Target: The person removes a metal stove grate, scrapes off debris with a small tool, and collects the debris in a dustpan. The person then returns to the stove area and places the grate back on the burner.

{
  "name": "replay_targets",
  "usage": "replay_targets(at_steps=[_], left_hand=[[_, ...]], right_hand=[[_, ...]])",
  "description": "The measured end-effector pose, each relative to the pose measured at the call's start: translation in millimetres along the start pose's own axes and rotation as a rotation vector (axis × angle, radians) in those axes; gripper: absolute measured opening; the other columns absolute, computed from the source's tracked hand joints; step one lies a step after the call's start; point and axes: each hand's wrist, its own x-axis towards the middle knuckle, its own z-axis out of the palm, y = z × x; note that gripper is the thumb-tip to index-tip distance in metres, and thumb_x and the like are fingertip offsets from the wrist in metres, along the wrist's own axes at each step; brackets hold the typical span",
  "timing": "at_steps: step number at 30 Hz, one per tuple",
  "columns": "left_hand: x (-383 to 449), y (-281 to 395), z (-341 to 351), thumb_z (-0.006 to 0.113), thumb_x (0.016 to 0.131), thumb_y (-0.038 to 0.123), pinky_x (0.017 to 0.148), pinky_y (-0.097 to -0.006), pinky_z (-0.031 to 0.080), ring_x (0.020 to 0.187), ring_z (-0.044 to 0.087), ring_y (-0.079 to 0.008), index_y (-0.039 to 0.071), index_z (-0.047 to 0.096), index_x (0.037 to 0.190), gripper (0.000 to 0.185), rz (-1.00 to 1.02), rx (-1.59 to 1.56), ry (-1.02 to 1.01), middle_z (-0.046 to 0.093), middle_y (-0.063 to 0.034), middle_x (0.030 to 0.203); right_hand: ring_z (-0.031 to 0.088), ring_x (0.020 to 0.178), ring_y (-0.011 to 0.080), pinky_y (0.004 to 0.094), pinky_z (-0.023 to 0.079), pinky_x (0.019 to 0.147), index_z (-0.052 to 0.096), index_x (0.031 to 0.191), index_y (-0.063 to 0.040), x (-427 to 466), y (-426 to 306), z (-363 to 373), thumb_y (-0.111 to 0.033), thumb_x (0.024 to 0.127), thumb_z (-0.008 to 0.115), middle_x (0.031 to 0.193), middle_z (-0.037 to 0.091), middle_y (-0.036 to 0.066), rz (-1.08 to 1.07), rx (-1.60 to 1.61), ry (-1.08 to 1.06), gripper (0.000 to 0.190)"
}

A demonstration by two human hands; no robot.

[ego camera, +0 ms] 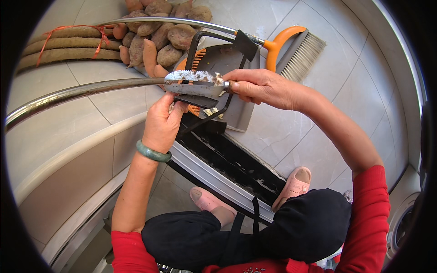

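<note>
My right hand [254, 87] grips the handle of a metal hand trowel [199, 89] with a serrated edge. Dark and pale residue clings to its curved blade. Just below the blade, my left hand [164, 117] pinches a flat black support of a black metal frame [196, 99], which looks like a gas-stove pan support. A small pale scrap shows between the left fingers. Both tools hang over a grey dustpan [242, 114] with an orange comb edge, and pale scraps lie in it. Whether the blade touches the frame is hard to tell.
Beyond the dustpan lies a broom [300, 51] with an orange neck. Sweet potatoes [181, 36] are heaped on the tiled floor, beside long yams [73, 43] tied with red string. The dustpan's metal pole [85, 87] runs left. A door track [211, 181] crosses between my slippers [295, 184].
</note>
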Motion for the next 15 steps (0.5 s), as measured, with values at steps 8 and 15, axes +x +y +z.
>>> replay_targets(at_steps=[8,15], left_hand=[[-0.7,3.5,0.3,0.051,0.093,0.009,0.067,-0.0220,0.041,0.073,0.049,-0.0076,-0.001,0.058,0.101,0.015,-0.004,0.022,-0.015,0.057,0.0004,0.078],[-5.2,3.6,3.7,0.052,0.087,0.004,0.068,-0.0274,0.048,0.070,0.059,-0.0159,-0.002,0.056,0.104,0.019,0.019,0.054,0.012,0.063,-0.0097,0.081]], right_hand=[[0.050,0.065,0.0154,0.0300,0.043,0.062,0.053,0.120,-0.009,-4.7,4.2,4.3,-0.034,0.096,0.045,0.071,0.052,0.006,-0.092,-0.208,0.063,0.036],[0.056,0.073,0.0216,0.0324,0.045,0.067,0.054,0.115,-0.006,-22.9,1.4,-0.8,-0.035,0.094,0.048,0.079,0.059,0.009,0.055,-0.130,0.011,0.037]])
